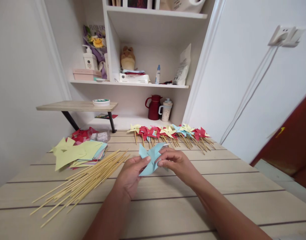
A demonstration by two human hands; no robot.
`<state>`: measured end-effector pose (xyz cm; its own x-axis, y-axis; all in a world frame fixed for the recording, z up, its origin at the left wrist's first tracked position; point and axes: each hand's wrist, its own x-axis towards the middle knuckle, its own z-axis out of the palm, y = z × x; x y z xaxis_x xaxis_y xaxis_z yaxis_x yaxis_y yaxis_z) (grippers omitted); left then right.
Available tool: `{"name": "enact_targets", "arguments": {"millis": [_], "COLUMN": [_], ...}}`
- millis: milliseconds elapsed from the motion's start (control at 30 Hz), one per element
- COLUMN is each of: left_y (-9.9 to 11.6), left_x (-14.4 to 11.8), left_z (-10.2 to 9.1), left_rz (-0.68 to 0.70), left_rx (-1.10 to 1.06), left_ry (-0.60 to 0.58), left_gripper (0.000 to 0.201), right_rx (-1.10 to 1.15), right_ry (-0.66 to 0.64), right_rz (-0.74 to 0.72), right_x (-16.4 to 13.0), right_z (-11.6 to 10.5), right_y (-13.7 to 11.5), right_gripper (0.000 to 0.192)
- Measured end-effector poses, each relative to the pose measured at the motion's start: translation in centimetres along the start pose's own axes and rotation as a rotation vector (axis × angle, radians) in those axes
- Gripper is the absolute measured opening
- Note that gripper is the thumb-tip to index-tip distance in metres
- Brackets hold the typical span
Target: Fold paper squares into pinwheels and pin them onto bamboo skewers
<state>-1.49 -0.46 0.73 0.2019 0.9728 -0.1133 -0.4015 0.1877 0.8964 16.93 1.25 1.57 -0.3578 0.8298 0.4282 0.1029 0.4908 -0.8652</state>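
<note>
A light blue paper pinwheel (150, 160) is held up between my hands over the middle of the table, its blades folded and no stick visible on it. My left hand (132, 171) pinches its left side, the thumb lying on the front near the centre. At the right side, my right hand (176, 163) has thumb and fingers closed on a blade. Left of my hands lies a loose spread of thin wooden sticks (90, 181). Beyond them rests a pile of cut paper sheets (75, 153), yellow-green on top.
Several finished pinwheels on sticks (168, 132) lie in a row at the table's back. A small raised wooden shelf (77, 106) stands back left, above a clear plastic box (100, 136) and red paper (84, 133). A red jug (155, 108) and a speckled cup (166, 110) stand behind.
</note>
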Motion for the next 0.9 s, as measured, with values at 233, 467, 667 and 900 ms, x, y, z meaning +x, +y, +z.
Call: {"name": "enact_targets", "arguments": {"millis": [233, 467, 667, 900], "left_y": [-0.16, -0.22, -0.29, -0.21], "left_x": [0.00, -0.01, 0.00, -0.23], "left_z": [0.16, 0.42, 0.38, 0.92], "left_rz": [0.048, 0.029, 0.102, 0.180], "left_rx": [-0.015, -0.043, 0.018, 0.123], "left_ry": [0.029, 0.029, 0.067, 0.151], "left_gripper": [0.032, 0.034, 0.035, 0.035], "right_rx": [-0.081, -0.080, -0.075, -0.063], "right_ry": [0.065, 0.090, 0.105, 0.141], "right_rz": [-0.017, 0.063, 0.031, 0.063], "right_x": [-0.08, 0.01, 0.09, -0.02], "right_z": [0.49, 0.73, 0.75, 0.86], "right_y": [0.02, 0.11, 0.08, 0.07], "right_gripper": [0.009, 0.012, 0.013, 0.017]}}
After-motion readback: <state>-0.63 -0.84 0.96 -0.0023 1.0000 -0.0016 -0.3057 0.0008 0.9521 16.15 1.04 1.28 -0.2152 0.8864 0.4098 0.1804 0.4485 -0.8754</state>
